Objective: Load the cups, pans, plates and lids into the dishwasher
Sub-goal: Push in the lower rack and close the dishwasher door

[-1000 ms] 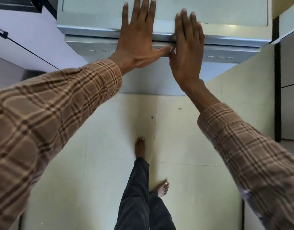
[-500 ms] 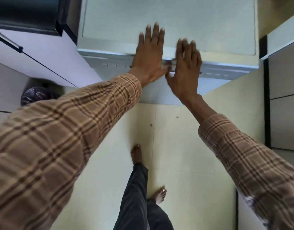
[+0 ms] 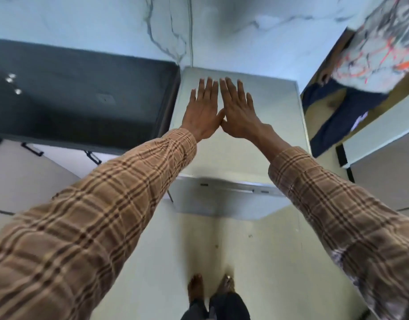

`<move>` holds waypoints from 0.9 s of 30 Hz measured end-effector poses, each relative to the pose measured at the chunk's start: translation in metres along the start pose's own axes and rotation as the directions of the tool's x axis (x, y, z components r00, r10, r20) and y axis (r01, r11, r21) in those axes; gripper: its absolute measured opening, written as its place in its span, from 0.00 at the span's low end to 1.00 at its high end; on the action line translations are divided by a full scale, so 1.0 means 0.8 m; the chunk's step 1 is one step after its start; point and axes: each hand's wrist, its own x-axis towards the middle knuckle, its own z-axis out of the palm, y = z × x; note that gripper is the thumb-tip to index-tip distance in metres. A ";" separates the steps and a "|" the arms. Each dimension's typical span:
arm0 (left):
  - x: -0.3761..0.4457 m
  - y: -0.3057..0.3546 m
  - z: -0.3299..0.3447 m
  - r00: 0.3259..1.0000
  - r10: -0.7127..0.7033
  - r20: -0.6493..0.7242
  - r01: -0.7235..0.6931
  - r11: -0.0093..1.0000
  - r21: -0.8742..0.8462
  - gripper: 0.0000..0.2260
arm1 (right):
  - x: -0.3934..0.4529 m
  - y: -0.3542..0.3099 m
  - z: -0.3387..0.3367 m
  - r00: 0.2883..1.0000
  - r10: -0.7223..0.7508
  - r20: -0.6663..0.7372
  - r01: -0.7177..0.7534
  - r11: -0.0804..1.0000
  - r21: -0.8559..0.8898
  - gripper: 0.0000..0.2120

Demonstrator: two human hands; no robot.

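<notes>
A home kitchen — dishwasher (image 3: 240,158), dark countertop (image 3: 78,98), marble wall (image 3: 106,21).

Your dishwasher (image 3: 268,144) top bare beyond fingers; dark counter (image 3: 83,100) hems left edge, second person (image 3: 360,88) crowds right edge.

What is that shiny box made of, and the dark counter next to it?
The dishwasher under both flat hands looks like brushed metal, probably stainless steel: silvery-grey with soft reflections. The counter looks like dark stone or laminate, matte charcoal; I cannot tell which.
</notes>
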 end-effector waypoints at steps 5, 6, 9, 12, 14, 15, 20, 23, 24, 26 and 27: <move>0.064 -0.038 -0.047 0.995 0.029 -0.094 -0.024 0.998 0.053 0.35 | 0.075 0.005 -0.050 0.996 -0.070 -0.051 0.069 0.997 -0.024 0.44; 0.076 -0.047 -0.053 0.995 0.028 -0.095 -0.024 0.999 0.047 0.35 | 0.091 0.010 -0.055 0.997 -0.067 -0.047 0.066 0.997 -0.033 0.44; 0.121 -0.074 -0.076 0.995 -0.004 -0.103 0.009 0.999 0.039 0.36 | 0.155 0.021 -0.080 0.996 -0.084 -0.040 0.082 0.995 -0.052 0.47; 0.170 -0.093 -0.093 0.994 -0.021 -0.107 0.027 0.998 0.063 0.36 | 0.214 0.036 -0.110 0.996 -0.078 -0.043 0.076 0.996 -0.038 0.48; 0.201 -0.104 -0.104 0.993 -0.030 -0.117 0.037 0.998 0.057 0.36 | 0.251 0.044 -0.128 0.997 -0.075 -0.012 0.075 0.996 -0.055 0.48; 0.213 -0.110 -0.109 0.991 -0.031 -0.130 0.038 0.998 0.053 0.36 | 0.267 0.048 -0.132 0.997 -0.083 0.004 0.083 0.994 -0.073 0.48; 0.259 -0.146 -0.115 0.985 -0.045 -0.166 0.057 0.996 0.064 0.35 | 0.348 0.052 -0.133 0.992 -0.103 0.072 0.107 0.993 -0.058 0.48; 0.282 -0.177 -0.111 0.986 -0.076 -0.147 0.088 0.993 0.077 0.35 | 0.390 0.052 -0.124 0.985 -0.088 0.148 0.101 0.991 -0.082 0.48; 0.292 -0.189 -0.108 0.987 -0.079 -0.143 0.091 0.993 0.076 0.35 | 0.405 0.054 -0.120 0.982 -0.084 0.170 0.102 0.990 -0.094 0.48; 0.307 -0.207 -0.102 0.986 -0.068 -0.155 0.081 0.994 0.078 0.35 | 0.430 0.059 -0.111 0.980 -0.083 0.182 0.106 0.987 -0.123 0.47; 0.314 -0.215 -0.100 0.988 -0.053 -0.146 0.063 0.996 0.065 0.35 | 0.442 0.060 -0.109 0.978 -0.078 0.195 0.101 0.988 -0.113 0.46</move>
